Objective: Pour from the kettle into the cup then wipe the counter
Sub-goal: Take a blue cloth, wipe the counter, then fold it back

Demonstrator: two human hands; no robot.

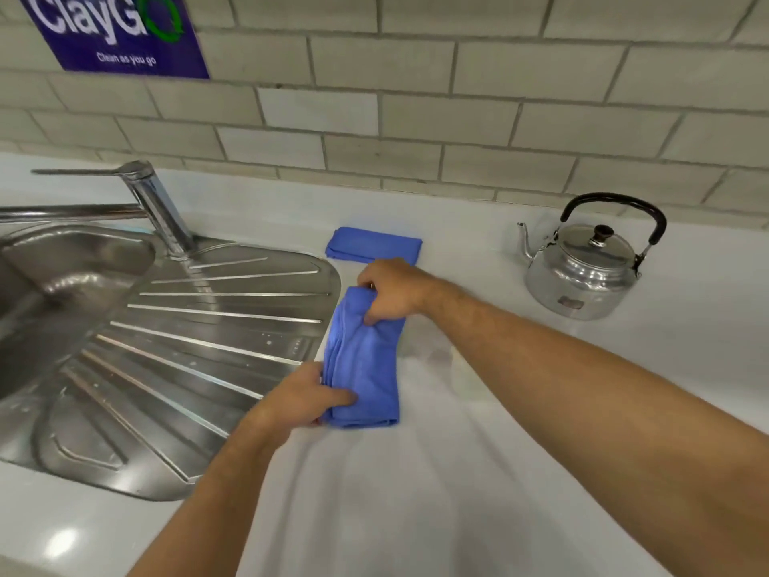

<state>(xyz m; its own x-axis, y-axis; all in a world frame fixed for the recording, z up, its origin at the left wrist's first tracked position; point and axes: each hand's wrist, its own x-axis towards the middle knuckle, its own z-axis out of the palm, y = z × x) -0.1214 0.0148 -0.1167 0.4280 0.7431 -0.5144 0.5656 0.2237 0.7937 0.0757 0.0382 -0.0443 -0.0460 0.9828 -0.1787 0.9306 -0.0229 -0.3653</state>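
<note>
White counter [520, 410] fills most of the view, running from the tiled wall [457, 118] down to the near edge, with a faint damp sheen showing just right of the hands. Steel sink [83, 310] and its ribbed draining board take up the left side, the tap [162, 210] rising at the back. Well apart on the right, close to the wall, the metal kettle [582, 272] stands upright with its lid on and its black handle raised, spout pointing left; nobody is touching it. No cup shows anywhere in view, so whether the pouring is finished cannot be confirmed, though the kettle set down and both hands busy with cloth suggest that step is behind and the wiping part is in hand or near its end. A blue cloth [366, 360] lies lengthwise on the counter just beside the draining board, folded into a long strip. The right hand [391, 293] pinches its far end, fingers curled and bunching the fabric, while the left hand [303, 397] clamps the near end between thumb and fingers. A second folded cloth [374, 245] lies flat just behind, near the wall. What seems left is a last pass over the damp patch, or simply folding the cloth and putting it away.
</note>
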